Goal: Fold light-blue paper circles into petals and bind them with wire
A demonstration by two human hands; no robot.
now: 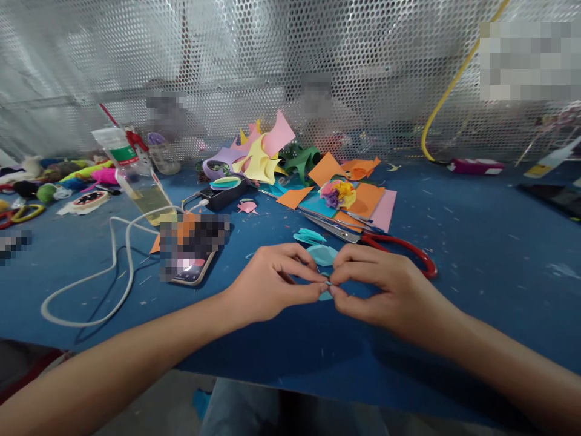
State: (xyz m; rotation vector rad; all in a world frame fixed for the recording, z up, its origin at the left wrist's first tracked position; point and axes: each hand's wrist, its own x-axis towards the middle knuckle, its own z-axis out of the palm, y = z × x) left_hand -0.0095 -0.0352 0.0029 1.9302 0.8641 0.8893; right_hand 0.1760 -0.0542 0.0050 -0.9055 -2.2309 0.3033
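Note:
My left hand [272,281] and my right hand [385,287] meet above the blue table [476,242], fingertips pinched together on a small teal paper piece [325,290]. Both hands are closed on it. More teal paper petals [309,237] lie just beyond my fingers. Red-handled scissors [385,241] rest behind my right hand, blades pointing left. A small paper flower in pink, purple and yellow [338,192] sits on orange paper sheets [363,200] further back.
A phone [193,266] lies left of my hands, with a white cable [113,266] looping across the table. A plastic bottle [136,175], a black power bank [223,195], coloured paper scraps [261,157] and a perforated metal screen [290,60] stand behind. A yellow cable [449,91] hangs at right.

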